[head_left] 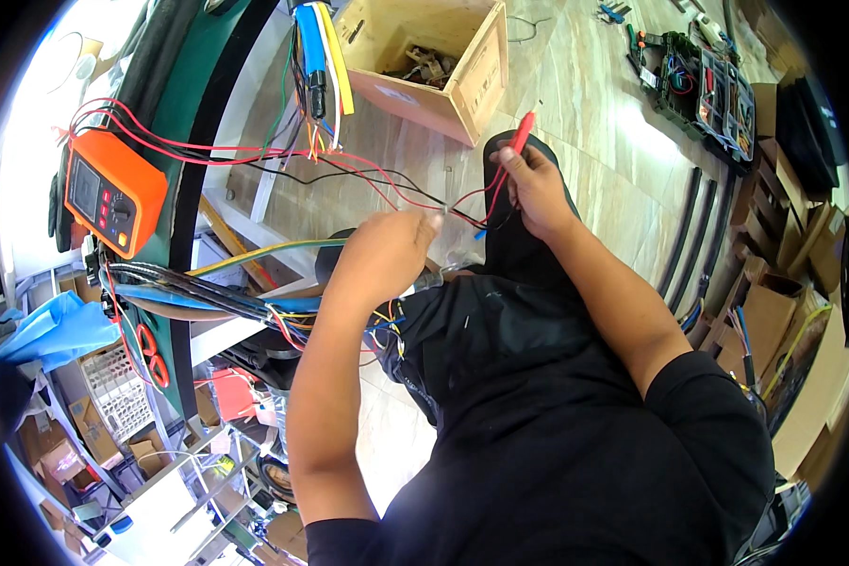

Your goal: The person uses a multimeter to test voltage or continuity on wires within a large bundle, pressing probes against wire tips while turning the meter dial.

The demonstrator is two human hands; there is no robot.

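My right hand [538, 193], raised over my right knee, grips a red test probe [524, 130] with its metal tip pointing up and away. My left hand [391, 247] is closed in front of my lap, its fingertips pinched beside the crossing red test lead [377, 170] and black test lead [297, 175]. What sits in that pinch is too small to make out. A small blue tip [481, 234] shows between my hands. The leads run left to an orange multimeter [123, 193] on the edge of a green-topped table [194, 104].
Cut cables [313, 57] hang off the table beyond my left hand. A thick cable bundle [189, 288] reaches toward my lap. A wooden box [486, 71] stands ahead on the floor. An open toolbox [703, 94], black tubes [693, 231] and cardboard [774, 302] lie right. Red-handled scissors [151, 354] hang left.
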